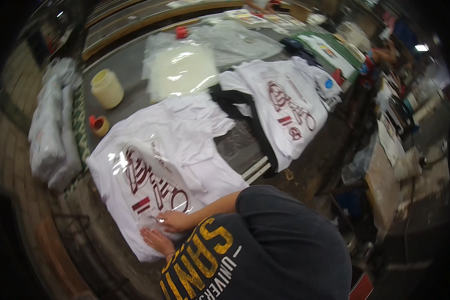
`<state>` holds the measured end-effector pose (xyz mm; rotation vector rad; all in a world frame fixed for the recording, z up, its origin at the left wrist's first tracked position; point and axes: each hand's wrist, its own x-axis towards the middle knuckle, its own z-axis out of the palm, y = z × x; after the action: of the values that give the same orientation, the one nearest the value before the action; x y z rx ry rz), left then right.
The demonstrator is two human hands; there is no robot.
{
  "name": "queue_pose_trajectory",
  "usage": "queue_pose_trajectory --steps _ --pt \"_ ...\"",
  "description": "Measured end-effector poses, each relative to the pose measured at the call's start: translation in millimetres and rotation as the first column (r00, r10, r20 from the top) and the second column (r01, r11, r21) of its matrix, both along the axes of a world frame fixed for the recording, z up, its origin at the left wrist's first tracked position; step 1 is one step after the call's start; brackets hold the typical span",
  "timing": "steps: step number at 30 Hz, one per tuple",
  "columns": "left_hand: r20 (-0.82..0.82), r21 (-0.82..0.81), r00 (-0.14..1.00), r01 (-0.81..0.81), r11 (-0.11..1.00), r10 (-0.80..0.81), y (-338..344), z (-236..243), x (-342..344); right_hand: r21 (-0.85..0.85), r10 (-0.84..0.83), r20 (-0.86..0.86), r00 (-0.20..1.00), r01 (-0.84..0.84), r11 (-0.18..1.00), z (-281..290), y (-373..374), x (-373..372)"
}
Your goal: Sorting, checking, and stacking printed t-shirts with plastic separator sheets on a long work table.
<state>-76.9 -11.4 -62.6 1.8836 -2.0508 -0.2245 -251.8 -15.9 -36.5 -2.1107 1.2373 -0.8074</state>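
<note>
A white T-shirt (116, 131) lies spread over the near end of the dark table. Glossy clear film (157, 162) covers its front, and dark red lettering and shapes show there. My left hand (157, 241) lies on the lower part of the shirt, fingers stretched out. Just beyond it my right hand (174, 221) rests by the film's lower edge, its fingers extended too. Both seem to press flat, side by side. Whether a fingertip has hold of the film's edge is too small to make out.
To the right lies a second white T-shirt (285, 95) with similar print. Beyond are a stack of clear sheets (182, 70), a cream plastic jar (107, 89) and a tape roll (100, 126). Plastic-wrapped bundles (52, 125) stand at left. Another person's arm (384, 53) shows far right.
</note>
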Motion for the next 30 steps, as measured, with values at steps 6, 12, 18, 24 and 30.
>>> queue_pose_trajectory --steps 6,12,18,24,30 --pt "0.076 0.000 0.996 -0.052 0.999 0.052 1 -2 -1 -0.071 0.124 -0.022 0.992 -0.125 0.990 12 8 0" --pt "0.128 -0.040 0.984 -0.118 0.992 0.122 -6 -21 4 0.329 -0.060 0.155 0.986 0.006 0.944 12 -2 0" --pt "0.378 0.054 0.918 -0.150 0.987 0.118 -4 12 -22 0.388 -0.375 0.261 0.889 0.259 0.884 26 -40 -35" --pt "0.393 -0.003 0.911 -0.133 0.991 0.123 6 8 -11 0.290 -0.457 0.065 0.887 0.422 0.859 72 -98 -90" --pt "0.114 0.045 0.993 -0.010 0.999 0.004 -31 35 -33 -0.008 -0.519 -0.080 0.851 0.520 0.854 123 -147 -131"
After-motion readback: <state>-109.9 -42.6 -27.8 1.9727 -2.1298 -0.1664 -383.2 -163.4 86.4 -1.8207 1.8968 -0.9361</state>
